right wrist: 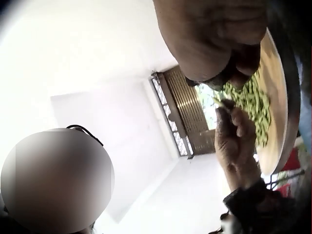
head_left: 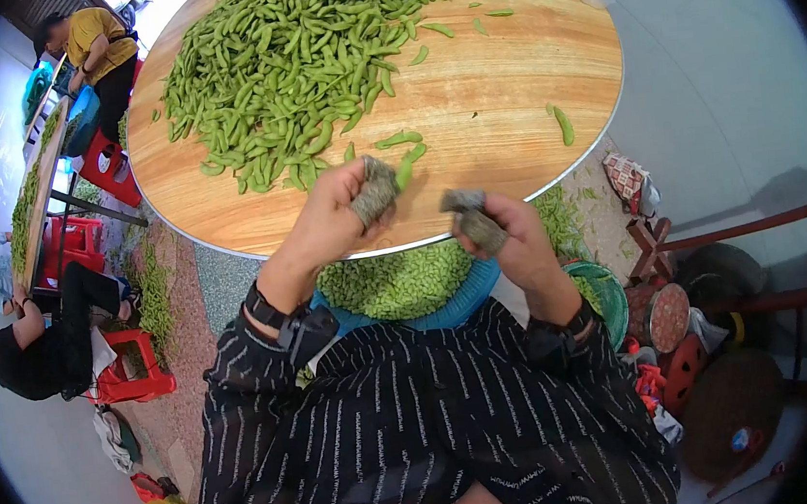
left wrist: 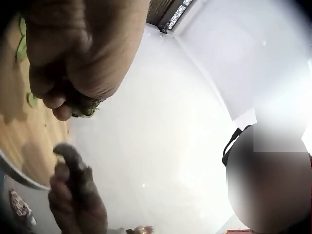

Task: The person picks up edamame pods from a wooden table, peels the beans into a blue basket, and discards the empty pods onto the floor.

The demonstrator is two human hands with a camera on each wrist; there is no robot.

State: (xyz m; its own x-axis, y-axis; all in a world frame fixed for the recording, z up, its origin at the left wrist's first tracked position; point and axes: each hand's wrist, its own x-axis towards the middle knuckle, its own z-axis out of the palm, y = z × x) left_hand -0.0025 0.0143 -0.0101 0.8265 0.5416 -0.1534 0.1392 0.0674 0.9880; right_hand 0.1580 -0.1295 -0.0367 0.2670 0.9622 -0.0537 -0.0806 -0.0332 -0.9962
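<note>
Over the near edge of the round wooden table [head_left: 504, 87], the left hand [head_left: 333, 205] pinches a green soybean pod [head_left: 404, 176] between thumb and finger. Grey cloth wraps cover the working fingertips of both hands. To its right, the right hand [head_left: 527, 245] is held apart, its wrapped thumb and finger pointing toward the pod; nothing shows between them. Below the table edge, a blue basin [head_left: 487, 288] holds shelled green beans [head_left: 392, 282]. A large heap of soybean pods [head_left: 289, 69] covers the table's far left part, and a few loose pods [head_left: 400, 140] lie near the left hand.
A single pod [head_left: 563, 126] lies near the table's right edge. Beside the right forearm stands a green basket [head_left: 607, 300]. A wooden chair [head_left: 741, 224] is at the right. People sit on red stools [head_left: 133, 365] around another table [head_left: 36, 190] at the left.
</note>
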